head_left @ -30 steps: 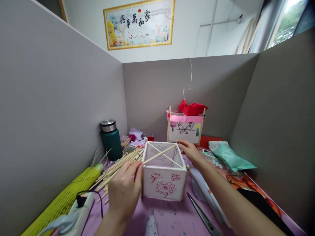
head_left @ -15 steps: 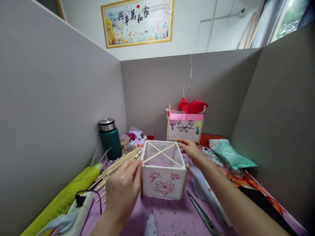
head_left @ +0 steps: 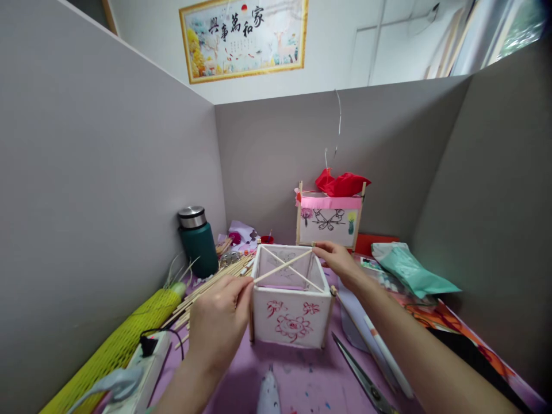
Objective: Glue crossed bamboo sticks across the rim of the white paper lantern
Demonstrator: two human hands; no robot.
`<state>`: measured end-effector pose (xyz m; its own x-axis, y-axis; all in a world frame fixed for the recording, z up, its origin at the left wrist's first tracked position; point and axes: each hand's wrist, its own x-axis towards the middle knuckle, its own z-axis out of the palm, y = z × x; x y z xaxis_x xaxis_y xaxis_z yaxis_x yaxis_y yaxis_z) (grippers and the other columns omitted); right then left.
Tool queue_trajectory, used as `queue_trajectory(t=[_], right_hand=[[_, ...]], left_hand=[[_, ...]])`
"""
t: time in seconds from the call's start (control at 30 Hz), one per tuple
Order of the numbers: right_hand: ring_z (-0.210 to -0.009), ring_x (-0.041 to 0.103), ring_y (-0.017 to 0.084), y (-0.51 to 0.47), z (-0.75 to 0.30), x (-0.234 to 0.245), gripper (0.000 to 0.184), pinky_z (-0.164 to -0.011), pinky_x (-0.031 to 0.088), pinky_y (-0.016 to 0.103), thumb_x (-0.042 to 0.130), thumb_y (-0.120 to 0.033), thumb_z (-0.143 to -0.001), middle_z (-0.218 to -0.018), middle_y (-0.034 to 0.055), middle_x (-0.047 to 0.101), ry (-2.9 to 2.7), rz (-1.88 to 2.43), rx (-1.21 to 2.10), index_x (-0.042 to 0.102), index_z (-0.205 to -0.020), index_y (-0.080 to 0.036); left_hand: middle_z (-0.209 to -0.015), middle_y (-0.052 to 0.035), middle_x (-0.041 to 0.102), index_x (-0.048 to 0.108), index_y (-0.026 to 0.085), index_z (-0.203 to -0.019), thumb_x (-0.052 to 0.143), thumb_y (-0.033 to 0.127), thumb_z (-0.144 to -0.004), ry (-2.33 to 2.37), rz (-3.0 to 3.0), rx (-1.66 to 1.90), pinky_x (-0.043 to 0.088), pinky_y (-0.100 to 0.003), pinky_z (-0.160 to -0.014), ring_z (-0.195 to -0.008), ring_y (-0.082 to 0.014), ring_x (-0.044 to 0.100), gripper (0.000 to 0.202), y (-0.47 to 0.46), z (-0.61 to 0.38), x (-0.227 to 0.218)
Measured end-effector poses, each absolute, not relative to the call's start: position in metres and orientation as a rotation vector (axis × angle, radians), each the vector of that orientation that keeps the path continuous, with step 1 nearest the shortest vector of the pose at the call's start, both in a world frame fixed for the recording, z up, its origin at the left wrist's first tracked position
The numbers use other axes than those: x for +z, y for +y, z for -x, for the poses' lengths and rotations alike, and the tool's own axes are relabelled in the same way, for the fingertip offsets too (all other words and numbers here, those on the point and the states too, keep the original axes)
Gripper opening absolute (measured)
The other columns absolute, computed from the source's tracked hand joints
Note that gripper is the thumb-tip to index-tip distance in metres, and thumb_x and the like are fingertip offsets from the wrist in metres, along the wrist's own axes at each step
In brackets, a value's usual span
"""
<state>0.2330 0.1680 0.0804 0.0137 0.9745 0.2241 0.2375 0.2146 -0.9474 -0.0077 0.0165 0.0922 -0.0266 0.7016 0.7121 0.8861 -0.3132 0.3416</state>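
A white box-shaped lantern frame [head_left: 291, 333] stands upright in front of me, its front panel painted with red flowers. Two thin wooden sticks cross over its open top. My left hand [head_left: 222, 322] is closed, thumb and forefinger pinching the near left end of the diagonal wooden stick [head_left: 276, 270]. At the far right corner, the fingers of my right hand [head_left: 338, 263] close on the other end of that stick; the fingertips are partly hidden. Scissors [head_left: 362, 376] lie open to the right of the lantern, and a pale glue gun's nozzle end [head_left: 269, 394] points toward it from the front.
A bundle of sticks [head_left: 211, 284], a green bottle [head_left: 197, 241], a yellow netted roll [head_left: 116, 345] and a power strip [head_left: 142, 368] are at left. Behind stands a decorated lantern [head_left: 330, 224] with red cloth. A teal packet [head_left: 414, 270] lies right. Grey partitions [head_left: 276, 155] surround the table.
The whole view has shifted slightly, moving everything a little to the right in the picture. Both hands keep their places at the stick's ends.
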Motion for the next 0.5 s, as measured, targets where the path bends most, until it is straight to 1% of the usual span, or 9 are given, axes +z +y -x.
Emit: queue_trajectory(t=[0.13, 0.23, 0.37, 0.5], right_hand=[[-0.082, 0.062, 0.019, 0.169, -0.229, 0.085, 0.022, -0.066, 0.047, 0.027, 0.065, -0.026, -0.067, -0.091, 0.008, 0.07, -1.414, 1.285, 0.897, 0.066, -0.087, -0.015], [-0.079, 0.062, 0.019, 0.17, -0.227, 0.087, 0.02, -0.068, 0.048, 0.028, 0.068, -0.023, -0.064, -0.087, 0.007, 0.069, -1.395, 1.313, 0.892, 0.064, -0.082, -0.016], [-0.077, 0.062, 0.019, 0.17, -0.225, 0.087, 0.019, -0.067, 0.048, 0.028, 0.068, -0.02, -0.064, -0.085, 0.0068, 0.068, -1.38, 1.34, 0.884, 0.063, -0.081, -0.015], [-0.076, 0.062, 0.018, 0.171, -0.225, 0.086, 0.016, -0.066, 0.048, 0.027, 0.067, -0.018, -0.064, -0.083, 0.0062, 0.068, -1.379, 1.327, 0.888, 0.063, -0.08, -0.016]], left_hand=[[-0.083, 0.0005, 0.07, 0.071, 0.024, -0.083, 0.051, 0.028, -0.085, -1.845, 2.099, -1.215, 0.041, -0.026, -0.066, -0.076, -0.0153, 0.062, 0.021, 0.019, 0.011, 0.105], [-0.082, 0.0012, 0.071, 0.072, 0.025, -0.08, 0.051, 0.029, -0.083, -1.973, 2.134, -1.186, 0.039, -0.025, -0.064, -0.073, -0.0152, 0.061, 0.021, 0.021, 0.013, 0.114], [-0.07, 0.0022, 0.069, 0.072, 0.024, -0.074, 0.053, 0.031, -0.078, -2.131, 2.231, -1.187, 0.037, -0.024, -0.059, -0.063, -0.0141, 0.058, 0.021, 0.026, 0.015, 0.127], [-0.059, 0.0016, 0.062, 0.069, 0.02, -0.067, 0.055, 0.032, -0.073, -2.286, 2.323, -1.256, 0.034, -0.022, -0.052, -0.057, -0.013, 0.053, 0.019, 0.034, 0.018, 0.134]])
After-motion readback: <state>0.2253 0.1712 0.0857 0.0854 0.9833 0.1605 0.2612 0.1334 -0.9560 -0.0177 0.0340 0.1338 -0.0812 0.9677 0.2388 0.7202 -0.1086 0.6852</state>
